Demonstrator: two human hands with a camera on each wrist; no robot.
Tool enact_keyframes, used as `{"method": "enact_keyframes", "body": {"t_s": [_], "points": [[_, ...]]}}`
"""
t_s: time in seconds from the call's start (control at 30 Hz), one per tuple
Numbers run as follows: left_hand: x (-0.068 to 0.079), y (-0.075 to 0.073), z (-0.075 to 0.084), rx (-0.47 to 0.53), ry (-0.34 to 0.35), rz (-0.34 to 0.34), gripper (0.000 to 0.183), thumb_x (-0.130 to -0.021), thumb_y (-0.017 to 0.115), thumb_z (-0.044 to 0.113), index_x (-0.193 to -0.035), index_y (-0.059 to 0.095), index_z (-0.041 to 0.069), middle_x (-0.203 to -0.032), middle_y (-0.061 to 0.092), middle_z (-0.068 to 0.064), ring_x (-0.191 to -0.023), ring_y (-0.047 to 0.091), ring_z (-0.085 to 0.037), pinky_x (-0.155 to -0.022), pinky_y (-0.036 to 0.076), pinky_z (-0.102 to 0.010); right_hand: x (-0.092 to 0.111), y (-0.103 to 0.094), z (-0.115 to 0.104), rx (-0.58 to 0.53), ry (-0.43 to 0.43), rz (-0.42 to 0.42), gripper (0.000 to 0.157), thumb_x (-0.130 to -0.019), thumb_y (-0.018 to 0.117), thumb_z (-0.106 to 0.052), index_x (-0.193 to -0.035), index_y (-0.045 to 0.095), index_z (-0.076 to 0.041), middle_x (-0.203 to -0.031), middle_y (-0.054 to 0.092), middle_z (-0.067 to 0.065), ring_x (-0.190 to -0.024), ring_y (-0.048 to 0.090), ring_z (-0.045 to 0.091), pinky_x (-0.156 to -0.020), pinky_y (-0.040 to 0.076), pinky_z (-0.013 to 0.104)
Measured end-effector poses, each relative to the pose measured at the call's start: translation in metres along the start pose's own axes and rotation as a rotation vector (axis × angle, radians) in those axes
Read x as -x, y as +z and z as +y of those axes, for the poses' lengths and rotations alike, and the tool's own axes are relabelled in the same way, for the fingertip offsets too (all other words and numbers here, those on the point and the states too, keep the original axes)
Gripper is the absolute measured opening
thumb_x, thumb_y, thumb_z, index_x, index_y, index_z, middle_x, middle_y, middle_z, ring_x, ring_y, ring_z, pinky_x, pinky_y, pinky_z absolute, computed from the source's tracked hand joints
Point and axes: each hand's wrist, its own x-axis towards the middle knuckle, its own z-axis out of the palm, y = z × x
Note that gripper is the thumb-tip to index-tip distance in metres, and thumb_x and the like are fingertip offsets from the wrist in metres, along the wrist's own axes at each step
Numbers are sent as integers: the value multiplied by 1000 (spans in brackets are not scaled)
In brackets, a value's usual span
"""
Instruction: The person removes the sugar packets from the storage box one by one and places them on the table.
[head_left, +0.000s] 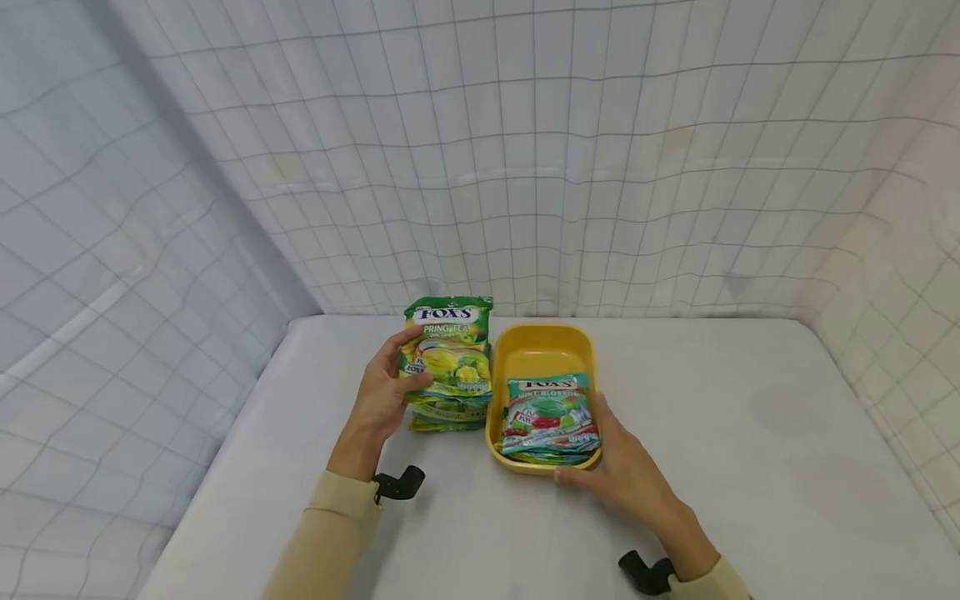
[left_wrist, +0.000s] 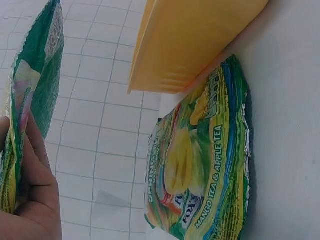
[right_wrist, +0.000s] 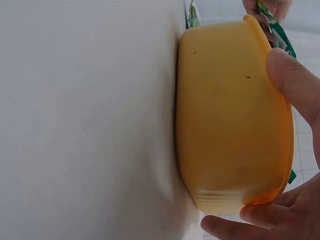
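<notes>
My left hand (head_left: 381,390) pinches a green Fox's Spring Tea candy bag (head_left: 461,354) by its left side, with the thumb on the front. Beneath it, more green candy bags (head_left: 448,419) lie stacked on the table, left of a yellow tub (head_left: 543,357); the left wrist view shows the top one, a Spring Tea bag (left_wrist: 190,165), apart from the held bag. A teal Fox's Mint Blossom bag (head_left: 550,415) lies on other bags in the tub's near part. My right hand (head_left: 628,468) grips the tub at its near right corner, thumb at the near rim, fingers along the right side.
A white table (head_left: 720,417) carries everything. Behind it and along both sides hang pale curtains (head_left: 525,167) with a dark grid pattern. Black curved pieces (head_left: 401,483) are strapped at both wrists.
</notes>
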Motion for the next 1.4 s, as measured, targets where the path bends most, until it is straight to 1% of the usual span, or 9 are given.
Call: {"method": "enact_keyframes", "body": {"t_s": [0.1,0.17,0.33,0.43,0.57,0.7,0.87,1.07,1.4], "points": [[-1,-3,3,-12,-8,9,77,-84,61,-26,-152,42,6,-144,45,-9,-109,56,-17,-80,54,-23,1,-1,0,2,4,7,132,-74,82,-65,-164,6,-7,-168,16,16,-149,26,39,-115,31,58],[-1,-7,5,-35,-11,18,76,-84,61,-25,-151,44,7,-143,46,-7,-110,55,-18,-81,54,-24,1,-1,0,-2,2,10,131,-74,82,-65,-164,6,-7,-168,15,16,-149,25,39,-115,31,58],[2,-24,11,-82,-9,55,74,-84,61,-24,-147,50,13,-138,48,-4,-108,55,-17,-82,54,-23,0,1,-1,0,-1,8,132,-74,82,-65,-164,5,-7,-168,15,16,-149,26,39,-115,31,58],[3,-32,14,-86,-5,69,74,-84,60,-24,-147,50,12,-137,48,-3,-108,55,-16,-81,54,-22,0,1,-1,10,9,10,133,-74,82,-67,-164,5,-7,-168,15,16,-149,26,39,-114,32,58],[4,-39,17,-74,1,82,74,-84,60,-25,-147,49,11,-136,48,-3,-107,55,-15,-81,55,-22,-1,1,0,7,17,8,134,-73,82,-67,-164,5,-7,-168,15,16,-149,26,39,-115,31,58],[5,-45,16,-61,-2,94,72,-85,60,-25,-147,50,10,-136,47,-3,-106,55,-15,-81,55,-21,-1,1,0,-7,14,-1,133,-73,82,-66,-164,5,-6,-168,15,15,-150,25,38,-115,31,57],[9,-52,13,-37,-11,121,64,-89,65,-17,-146,51,10,-137,47,-3,-107,57,-14,-82,55,-22,0,2,1,-22,19,-1,133,-74,84,-62,-164,5,-6,-168,17,16,-149,26,38,-115,31,57],[13,-64,8,-35,-19,159,60,-91,67,-13,-145,53,11,-137,47,-1,-105,60,-11,-81,56,-21,0,2,1,-20,27,-2,131,-74,86,-57,-163,5,-5,-167,18,17,-149,27,39,-115,32,57],[17,-85,3,-53,-71,200,62,-91,70,-10,-146,53,15,-136,47,0,-103,60,-10,-81,56,-22,0,1,0,-7,37,1,132,-74,84,-62,-164,6,-5,-167,19,19,-147,29,42,-113,33,59]]}}
